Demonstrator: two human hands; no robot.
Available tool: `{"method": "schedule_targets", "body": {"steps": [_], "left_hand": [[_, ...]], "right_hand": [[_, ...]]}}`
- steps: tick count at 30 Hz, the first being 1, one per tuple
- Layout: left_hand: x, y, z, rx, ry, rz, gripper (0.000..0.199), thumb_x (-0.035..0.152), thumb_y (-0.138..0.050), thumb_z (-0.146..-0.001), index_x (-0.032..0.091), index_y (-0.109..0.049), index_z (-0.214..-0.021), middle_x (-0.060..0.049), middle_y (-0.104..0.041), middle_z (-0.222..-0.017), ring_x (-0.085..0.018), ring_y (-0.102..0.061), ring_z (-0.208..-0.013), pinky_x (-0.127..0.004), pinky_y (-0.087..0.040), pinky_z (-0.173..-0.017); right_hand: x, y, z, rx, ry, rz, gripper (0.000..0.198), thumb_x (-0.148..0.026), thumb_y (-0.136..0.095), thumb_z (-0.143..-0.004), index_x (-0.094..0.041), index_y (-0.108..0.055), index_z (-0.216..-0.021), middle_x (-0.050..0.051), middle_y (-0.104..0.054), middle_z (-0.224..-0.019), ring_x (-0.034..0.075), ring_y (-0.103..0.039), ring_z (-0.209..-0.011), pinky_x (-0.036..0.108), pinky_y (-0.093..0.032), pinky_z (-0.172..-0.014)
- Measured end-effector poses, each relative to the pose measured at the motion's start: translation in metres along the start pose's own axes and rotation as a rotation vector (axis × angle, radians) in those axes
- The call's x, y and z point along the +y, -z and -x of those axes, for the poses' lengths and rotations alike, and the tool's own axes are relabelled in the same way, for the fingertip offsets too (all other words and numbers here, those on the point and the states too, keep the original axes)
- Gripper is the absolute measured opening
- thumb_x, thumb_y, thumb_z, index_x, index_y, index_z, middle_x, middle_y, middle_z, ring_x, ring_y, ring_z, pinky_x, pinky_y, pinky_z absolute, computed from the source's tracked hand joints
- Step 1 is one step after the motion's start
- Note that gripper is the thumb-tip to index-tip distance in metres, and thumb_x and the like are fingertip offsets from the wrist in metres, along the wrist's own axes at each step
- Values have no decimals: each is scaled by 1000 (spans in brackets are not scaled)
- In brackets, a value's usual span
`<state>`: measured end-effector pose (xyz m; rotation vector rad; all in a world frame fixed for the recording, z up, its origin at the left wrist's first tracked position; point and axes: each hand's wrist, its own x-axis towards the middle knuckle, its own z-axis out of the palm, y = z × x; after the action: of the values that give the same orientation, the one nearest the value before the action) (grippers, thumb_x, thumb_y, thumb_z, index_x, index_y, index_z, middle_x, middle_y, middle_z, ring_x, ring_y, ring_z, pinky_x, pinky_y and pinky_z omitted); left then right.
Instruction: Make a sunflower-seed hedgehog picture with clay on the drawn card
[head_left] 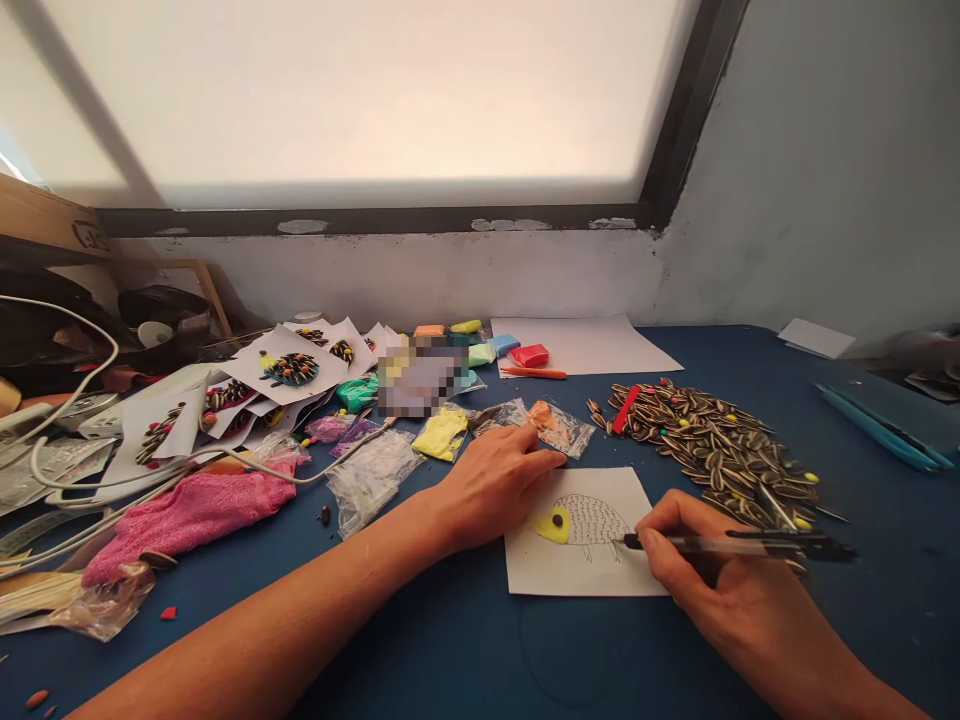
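A small white paper (540,572) lies on the blue table, bearing a line drawing of a hedgehog-like animal (596,520) with a scalloped body and thin legs. Its pointed head is yellow, with a dark round eye. My right hand (724,590) grips a black pen (750,544), the tip at the drawing's rear end near a leg. Across the paper's upper left edge rests my left hand (499,475), fingers stretched out and holding nothing; some fingertips are hidden. Beyond the right hand is a pile of striped sunflower seeds (705,440).
Coloured clay packets, including a yellow one (442,433) and a red one (529,355), lie behind my left hand. Seed-decorated cards (300,365), a pink cloth (195,515) and a white cable (322,478) crowd the left. A turquoise case (885,430) sits far right.
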<state>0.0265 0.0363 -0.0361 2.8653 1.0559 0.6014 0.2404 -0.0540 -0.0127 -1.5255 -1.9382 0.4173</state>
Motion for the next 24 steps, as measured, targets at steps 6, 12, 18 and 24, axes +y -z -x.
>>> {"method": "schedule_targets", "body": {"steps": [6, 12, 18, 24], "left_hand": [[0, 0, 0, -7, 5, -1, 31, 19, -45, -97, 22, -68, -118, -7, -59, -87, -18, -54, -77, -30, -43, -71], [0, -1, 1, -16, 4, 0, 30, 21, -45, -98, 22, -67, -118, -7, -58, -87, -19, -54, -77, -31, -43, -71], [0, 0, -1, -14, 9, -3, 31, 20, -44, -98, 22, -68, -118, -7, -58, -87, -19, -54, -76, -31, -42, -69], [1, 1, 0, -9, 10, 1, 31, 20, -46, -97, 22, -68, -118, -7, -59, -88, -19, -54, -76, -31, -41, -68]], "right_hand": [[5, -2, 1, 76, -39, 6, 24, -35, -48, -86, -26, -52, -64, -6, -45, -50, 11, -40, -41, 24, -30, -38], [8, -2, 3, 65, -47, 18, 23, -35, -48, -86, -26, -52, -65, -7, -44, -49, 11, -38, -40, 24, -29, -37], [4, 0, 1, 44, -32, 29, 23, -34, -47, -85, -26, -51, -64, -7, -46, -49, 11, -42, -40, 23, -32, -38], [8, -2, 4, 38, -28, 52, 21, -31, -48, -86, -26, -50, -66, -8, -45, -50, 11, -40, -40, 24, -30, -38]]}}
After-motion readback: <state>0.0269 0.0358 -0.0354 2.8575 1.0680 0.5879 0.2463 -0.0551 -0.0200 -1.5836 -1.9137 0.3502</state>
